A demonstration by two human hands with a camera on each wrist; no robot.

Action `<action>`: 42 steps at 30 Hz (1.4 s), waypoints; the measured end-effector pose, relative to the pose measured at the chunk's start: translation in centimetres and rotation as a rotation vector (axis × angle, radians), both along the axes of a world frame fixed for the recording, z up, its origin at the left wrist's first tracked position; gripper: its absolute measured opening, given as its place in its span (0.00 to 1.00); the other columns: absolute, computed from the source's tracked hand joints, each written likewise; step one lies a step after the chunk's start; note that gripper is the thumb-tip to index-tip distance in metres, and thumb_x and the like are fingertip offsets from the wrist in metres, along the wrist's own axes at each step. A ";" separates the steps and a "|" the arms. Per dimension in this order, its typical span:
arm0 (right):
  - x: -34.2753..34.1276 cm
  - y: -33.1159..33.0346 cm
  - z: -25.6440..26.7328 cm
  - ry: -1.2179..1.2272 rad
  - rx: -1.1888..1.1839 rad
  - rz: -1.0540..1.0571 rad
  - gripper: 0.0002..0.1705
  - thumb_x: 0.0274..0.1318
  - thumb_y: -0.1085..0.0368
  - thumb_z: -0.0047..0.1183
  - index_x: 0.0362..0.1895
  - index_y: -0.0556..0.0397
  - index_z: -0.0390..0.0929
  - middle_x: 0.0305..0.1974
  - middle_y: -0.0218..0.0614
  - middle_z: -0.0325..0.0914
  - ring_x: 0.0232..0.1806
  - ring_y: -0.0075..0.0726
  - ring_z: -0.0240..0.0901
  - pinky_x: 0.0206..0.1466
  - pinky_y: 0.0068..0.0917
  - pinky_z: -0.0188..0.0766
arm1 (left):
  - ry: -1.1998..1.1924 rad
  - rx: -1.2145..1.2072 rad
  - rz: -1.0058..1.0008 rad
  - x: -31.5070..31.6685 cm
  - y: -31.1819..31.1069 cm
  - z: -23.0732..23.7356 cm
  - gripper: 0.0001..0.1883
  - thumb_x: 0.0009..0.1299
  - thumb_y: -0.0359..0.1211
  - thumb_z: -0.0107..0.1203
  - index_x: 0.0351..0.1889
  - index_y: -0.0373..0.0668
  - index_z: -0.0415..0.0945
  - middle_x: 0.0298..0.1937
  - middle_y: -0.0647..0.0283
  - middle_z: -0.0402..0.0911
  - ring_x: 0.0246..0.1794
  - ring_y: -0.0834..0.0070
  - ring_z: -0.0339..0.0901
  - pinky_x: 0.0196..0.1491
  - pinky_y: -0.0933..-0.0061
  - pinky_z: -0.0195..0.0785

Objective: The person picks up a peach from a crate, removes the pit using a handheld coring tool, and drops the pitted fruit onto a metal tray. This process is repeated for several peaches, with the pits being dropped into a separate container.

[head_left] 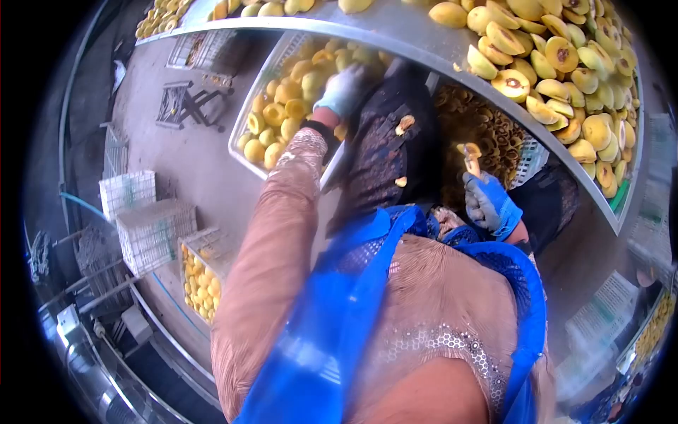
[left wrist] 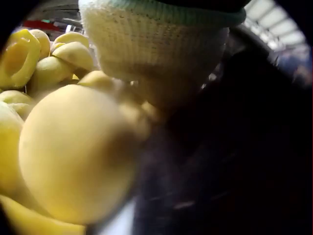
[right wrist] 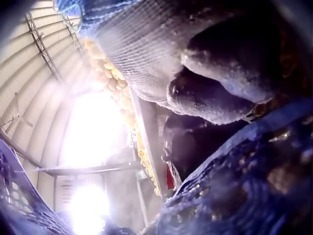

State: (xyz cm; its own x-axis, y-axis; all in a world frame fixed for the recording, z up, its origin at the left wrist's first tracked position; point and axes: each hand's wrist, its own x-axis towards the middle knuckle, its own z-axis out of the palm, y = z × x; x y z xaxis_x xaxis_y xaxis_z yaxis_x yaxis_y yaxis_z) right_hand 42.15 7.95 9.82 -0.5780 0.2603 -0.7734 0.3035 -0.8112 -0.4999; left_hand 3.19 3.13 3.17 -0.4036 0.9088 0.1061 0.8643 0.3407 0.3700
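My left hand (head_left: 345,92), in a white knit glove, reaches down among yellow peach halves (head_left: 288,92) in a white plastic crate (head_left: 242,150). Its fingers are blurred in the head view. In the left wrist view the cuff of the glove (left wrist: 156,44) shows above a large blurred peach half (left wrist: 78,152), and the fingers are hidden. My right hand (head_left: 489,203), in a blue and grey glove, grips a small pitting tool (head_left: 472,164) with a tan handle, its yellowish end pointing up. Curled grey fingers (right wrist: 210,100) show in the right wrist view.
A metal table (head_left: 395,34) in front carries a heap of cut peaches (head_left: 565,78). Under its edge, a container of brown pits (head_left: 477,127) sits between my legs. White crates (head_left: 155,226) and a folding stool (head_left: 185,106) stand on the floor at left.
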 end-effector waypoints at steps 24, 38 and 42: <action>2.3 1.0 -2.4 0.218 0.190 -0.019 0.11 0.67 0.54 0.49 0.35 0.45 0.68 0.17 0.21 0.59 0.11 0.17 0.52 0.11 0.18 0.46 | -0.332 -0.381 -0.307 10.5 17.6 11.3 0.26 0.65 0.59 0.56 0.44 0.47 0.84 0.40 0.58 0.86 0.38 0.63 0.82 0.44 0.69 0.72; 1.5 1.3 6.9 0.330 0.624 -0.103 0.11 0.68 0.54 0.48 0.39 0.46 0.67 0.19 0.21 0.61 0.11 0.15 0.53 0.11 0.15 0.48 | -0.890 -0.189 -0.268 16.1 14.9 16.2 0.30 0.60 0.36 0.67 0.58 0.33 0.71 0.49 0.61 0.82 0.47 0.77 0.77 0.47 0.75 0.69; 1.1 2.5 7.1 0.300 0.726 -0.135 0.11 0.68 0.55 0.48 0.40 0.47 0.68 0.20 0.22 0.62 0.12 0.15 0.54 0.10 0.15 0.48 | -0.977 -0.115 -0.259 15.9 14.6 14.9 0.29 0.59 0.33 0.67 0.57 0.33 0.72 0.48 0.60 0.82 0.46 0.78 0.78 0.44 0.78 0.69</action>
State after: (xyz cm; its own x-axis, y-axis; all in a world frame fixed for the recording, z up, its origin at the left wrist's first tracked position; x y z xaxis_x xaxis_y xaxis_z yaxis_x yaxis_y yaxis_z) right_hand 43.26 10.48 16.92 -0.6626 0.7218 -0.1999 -0.0055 -0.2716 -0.9624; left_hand 19.07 17.69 18.04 -0.0566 0.9645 -0.2580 0.2538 0.2638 0.9306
